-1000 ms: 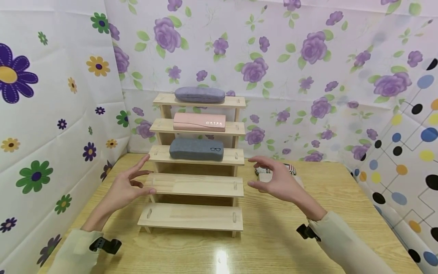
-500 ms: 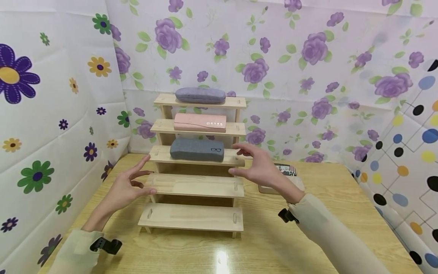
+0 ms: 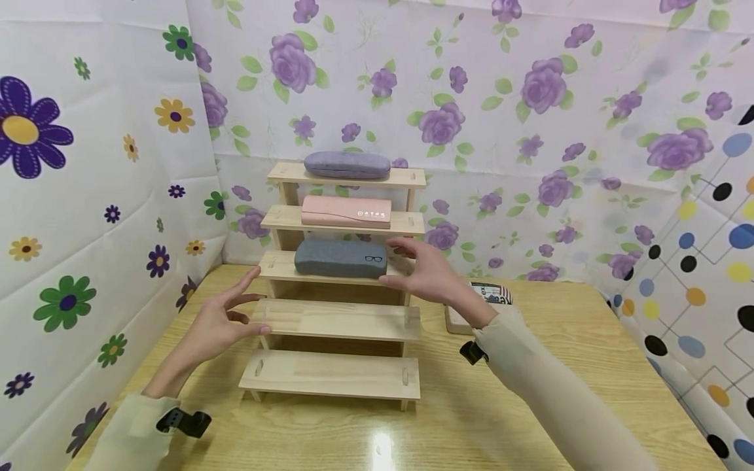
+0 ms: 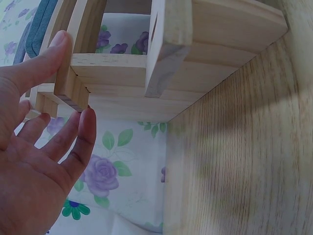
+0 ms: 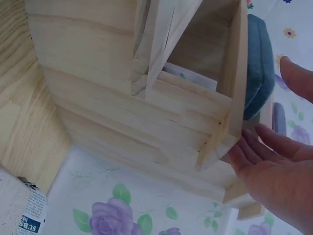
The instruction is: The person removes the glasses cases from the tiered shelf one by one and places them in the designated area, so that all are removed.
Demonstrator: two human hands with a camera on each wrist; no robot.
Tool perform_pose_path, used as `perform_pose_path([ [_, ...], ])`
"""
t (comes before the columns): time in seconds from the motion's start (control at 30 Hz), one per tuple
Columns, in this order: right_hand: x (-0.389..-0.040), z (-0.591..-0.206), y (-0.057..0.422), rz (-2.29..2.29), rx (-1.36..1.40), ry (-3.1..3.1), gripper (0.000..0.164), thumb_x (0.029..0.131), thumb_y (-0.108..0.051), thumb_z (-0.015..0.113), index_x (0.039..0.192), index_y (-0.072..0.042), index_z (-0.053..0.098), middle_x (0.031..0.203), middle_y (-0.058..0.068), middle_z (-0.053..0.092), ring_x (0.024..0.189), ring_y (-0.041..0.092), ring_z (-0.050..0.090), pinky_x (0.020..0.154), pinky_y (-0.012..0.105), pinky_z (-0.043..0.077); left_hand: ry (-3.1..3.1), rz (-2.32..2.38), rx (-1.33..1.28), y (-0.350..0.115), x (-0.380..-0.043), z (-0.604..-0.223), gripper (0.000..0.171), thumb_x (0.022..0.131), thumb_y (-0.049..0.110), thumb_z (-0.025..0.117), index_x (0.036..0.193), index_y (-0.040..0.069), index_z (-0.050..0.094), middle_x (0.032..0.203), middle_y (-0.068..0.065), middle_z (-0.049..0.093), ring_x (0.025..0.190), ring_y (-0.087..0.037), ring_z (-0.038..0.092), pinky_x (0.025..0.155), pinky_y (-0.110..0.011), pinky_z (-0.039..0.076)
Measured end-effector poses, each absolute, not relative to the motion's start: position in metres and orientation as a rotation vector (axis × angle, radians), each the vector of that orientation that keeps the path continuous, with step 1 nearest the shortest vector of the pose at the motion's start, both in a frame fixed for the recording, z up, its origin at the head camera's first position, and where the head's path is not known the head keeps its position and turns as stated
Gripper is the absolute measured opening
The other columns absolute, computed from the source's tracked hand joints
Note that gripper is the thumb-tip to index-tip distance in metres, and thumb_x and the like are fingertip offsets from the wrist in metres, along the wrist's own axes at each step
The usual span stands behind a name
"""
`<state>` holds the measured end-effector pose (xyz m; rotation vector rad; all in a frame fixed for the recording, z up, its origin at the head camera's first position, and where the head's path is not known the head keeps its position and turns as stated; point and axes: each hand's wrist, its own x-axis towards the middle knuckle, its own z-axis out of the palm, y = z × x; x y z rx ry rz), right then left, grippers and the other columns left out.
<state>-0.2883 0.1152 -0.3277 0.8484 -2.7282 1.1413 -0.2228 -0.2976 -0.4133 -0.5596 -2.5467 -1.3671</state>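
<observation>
A tiered wooden rack [image 3: 330, 373] stands on the table. On its middle shelf lies a blue-grey glasses case [image 3: 336, 259] with a small spectacles mark. My right hand [image 3: 427, 271] is at that case's right end, thumb in front and fingers behind, spread apart; the right wrist view shows a gap between the thumb and the case [image 5: 259, 68]. My left hand [image 3: 215, 324] rests its fingertips at the left ends of the shelves, thumb by the second-lowest one. In the left wrist view its thumb [image 4: 56, 46] overlaps a shelf edge, with the fingers fairly straight.
A pink glasses case [image 3: 346, 211] lies one shelf higher, and a purple-grey glasses case [image 3: 347, 165] is on the top shelf. Behind my right forearm a pale item with printed lettering [image 3: 491, 293] sits on the table [image 3: 548, 366]. Patterned cloth [image 3: 530, 196] walls three sides.
My right hand has moved left from beside the rack to the blue-grey case's right end. The left hand stays where it was, and the cases have not moved.
</observation>
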Motion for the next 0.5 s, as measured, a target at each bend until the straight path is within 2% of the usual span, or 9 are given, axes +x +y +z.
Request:
perform_pose_path([
  [0.27,-0.297,-0.330,0.105,1.214,0.837,-2.728,0.075,0.088,-0.033,0.088,0.150,-0.007,0.057,0.137,0.012,0.066,0.130,0.033,0.061,0.110,0.052,0.046,-2.546,-1.376,-0.559,-0.297,-0.223,-0.413,0.109,0.081,0.016,0.094,0.168,0.031,0.031,0.169,-0.007,0.034,0.130,-0.036,0.060,0.077,-0.029,0.059],
  [0.5,-0.301,-0.330,0.101,1.236,0.867,-2.692,0.073,0.088,-0.031,0.086,0.150,-0.006,0.057,0.143,0.014,0.064,0.130,0.033,0.061,0.111,0.050,0.046,-2.546,-1.383,-0.553,-0.298,-0.223,-0.413,0.109,0.081,0.016,0.094,0.168,0.032,0.031,0.169,-0.007,0.034,0.130,-0.037,0.060,0.077,-0.028,0.059],
])
